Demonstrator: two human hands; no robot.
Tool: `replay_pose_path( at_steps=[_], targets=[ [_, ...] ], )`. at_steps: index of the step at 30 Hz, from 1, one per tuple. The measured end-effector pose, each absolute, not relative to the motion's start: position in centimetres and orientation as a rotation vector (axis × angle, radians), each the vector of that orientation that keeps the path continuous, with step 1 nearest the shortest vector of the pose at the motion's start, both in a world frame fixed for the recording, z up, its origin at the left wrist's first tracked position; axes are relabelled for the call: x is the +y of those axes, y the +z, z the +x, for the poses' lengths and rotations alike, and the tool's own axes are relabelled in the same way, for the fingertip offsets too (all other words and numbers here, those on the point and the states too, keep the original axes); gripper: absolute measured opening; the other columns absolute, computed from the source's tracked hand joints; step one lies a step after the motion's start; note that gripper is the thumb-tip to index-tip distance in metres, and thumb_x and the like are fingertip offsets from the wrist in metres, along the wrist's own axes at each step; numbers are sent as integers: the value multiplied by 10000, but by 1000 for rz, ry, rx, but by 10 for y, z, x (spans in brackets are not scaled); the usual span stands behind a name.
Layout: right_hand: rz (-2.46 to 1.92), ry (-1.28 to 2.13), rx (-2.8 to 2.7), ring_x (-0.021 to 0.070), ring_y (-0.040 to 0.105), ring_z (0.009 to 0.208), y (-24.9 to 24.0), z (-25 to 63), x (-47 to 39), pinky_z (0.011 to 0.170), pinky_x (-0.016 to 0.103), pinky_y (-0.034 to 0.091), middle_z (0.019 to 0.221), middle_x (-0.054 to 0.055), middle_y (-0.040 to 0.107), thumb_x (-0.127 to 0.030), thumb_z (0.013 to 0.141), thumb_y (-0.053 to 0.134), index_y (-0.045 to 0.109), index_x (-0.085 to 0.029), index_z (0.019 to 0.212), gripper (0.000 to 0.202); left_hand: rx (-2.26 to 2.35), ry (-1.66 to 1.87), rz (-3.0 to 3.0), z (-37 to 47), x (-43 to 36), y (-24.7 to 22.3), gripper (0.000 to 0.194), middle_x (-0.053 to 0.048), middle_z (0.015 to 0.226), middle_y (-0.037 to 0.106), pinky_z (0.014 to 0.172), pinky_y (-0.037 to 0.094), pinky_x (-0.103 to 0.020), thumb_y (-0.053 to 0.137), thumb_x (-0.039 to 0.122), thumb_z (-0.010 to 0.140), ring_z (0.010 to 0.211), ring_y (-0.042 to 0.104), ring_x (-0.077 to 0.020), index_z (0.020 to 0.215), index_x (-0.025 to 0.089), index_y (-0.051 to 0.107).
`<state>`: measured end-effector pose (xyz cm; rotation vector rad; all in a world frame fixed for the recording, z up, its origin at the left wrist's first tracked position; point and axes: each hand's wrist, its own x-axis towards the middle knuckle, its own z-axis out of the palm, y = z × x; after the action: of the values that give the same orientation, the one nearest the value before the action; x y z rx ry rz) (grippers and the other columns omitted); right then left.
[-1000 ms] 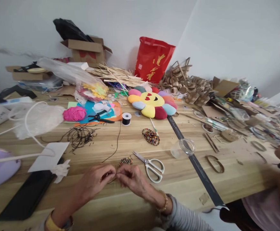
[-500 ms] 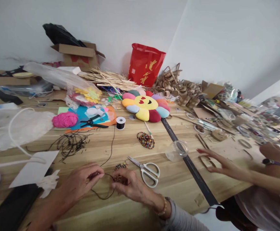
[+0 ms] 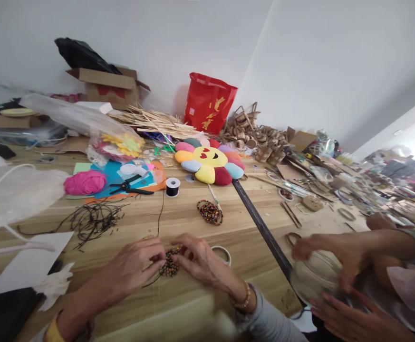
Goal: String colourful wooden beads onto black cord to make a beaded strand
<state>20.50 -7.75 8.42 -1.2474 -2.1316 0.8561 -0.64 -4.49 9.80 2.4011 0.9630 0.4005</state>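
Between my two hands hangs a bunch of small multicoloured beads (image 3: 169, 267). My left hand (image 3: 139, 263) is closed in a pinch at the bunch's left side, on the thin black cord (image 3: 160, 213). The cord leads up from these fingers to a white-rimmed spool (image 3: 172, 187). On the right side of the bunch, my right hand (image 3: 205, 263) has thumb and fingers curled together at the beads; the fingertips are partly hidden. Behind it lie the scissors (image 3: 228, 255), with only part of a white handle showing. A coiled bead string (image 3: 210, 212) rests farther up the table.
At right, another person's hands (image 3: 339, 251) hold a clear plastic jar (image 3: 314, 273). Tangled black cord (image 3: 93, 221), pliers (image 3: 132, 187) and pink yarn (image 3: 85, 183) lie at left. A flower cushion (image 3: 210, 161) and a red bag (image 3: 210, 102) are at the back.
My hands have come closer together, and the bead bunch now shows between them. My right hand now covers most of the scissors. The other person has taken hold of the clear jar.
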Motion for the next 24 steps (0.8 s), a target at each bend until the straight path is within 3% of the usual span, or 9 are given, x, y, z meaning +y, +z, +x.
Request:
replay_pose_path(
  at_steps=[3,7,11,16,19,24],
  targets=[
    [-1433,291,-2316,209,544,1041,79,214,-54,931,359,446,1129,104,593,-161,919,507,567,-152,1098,189,955,462,2323,-8,-39,93,257,-8,703,629,652,446,-225,440,266,879,663,588,-146,703,185,609],
    [-1598,-156,-2462,256,500,1044,56,222,1,985,463,389,1024,129,601,-75,886,471,595,-129,939,145,1007,507,2209,-12,-32,78,282,1,672,645,627,466,-215,440,331,877,629,591,-141,719,188,625],
    [-1654,-218,-2426,258,504,1098,38,240,34,981,438,399,1065,168,602,-26,869,436,590,-89,999,212,1065,533,2153,-16,-28,63,278,-5,646,655,602,482,-220,463,358,841,601,596,-147,686,182,613],
    [-1642,-146,-2302,159,544,1104,25,263,16,1044,350,323,1116,132,578,-60,898,341,592,-55,1035,286,1095,497,2101,-21,-27,53,284,-20,658,663,613,498,-231,455,374,824,623,615,-162,685,180,608],
    [-1652,-140,-2312,210,537,1142,14,268,-9,1031,362,382,1178,145,583,8,830,412,595,-129,1065,328,1097,492,2078,-24,-29,49,277,-14,666,660,619,495,-226,469,380,830,631,609,-159,686,183,602],
    [-1807,-299,-2292,261,502,1182,1,280,-47,1006,427,431,1214,179,568,48,806,393,526,-104,1166,413,1088,491,2074,-28,-32,43,292,-7,661,654,621,493,-228,468,389,844,624,600,-158,704,181,618]
  ],
)
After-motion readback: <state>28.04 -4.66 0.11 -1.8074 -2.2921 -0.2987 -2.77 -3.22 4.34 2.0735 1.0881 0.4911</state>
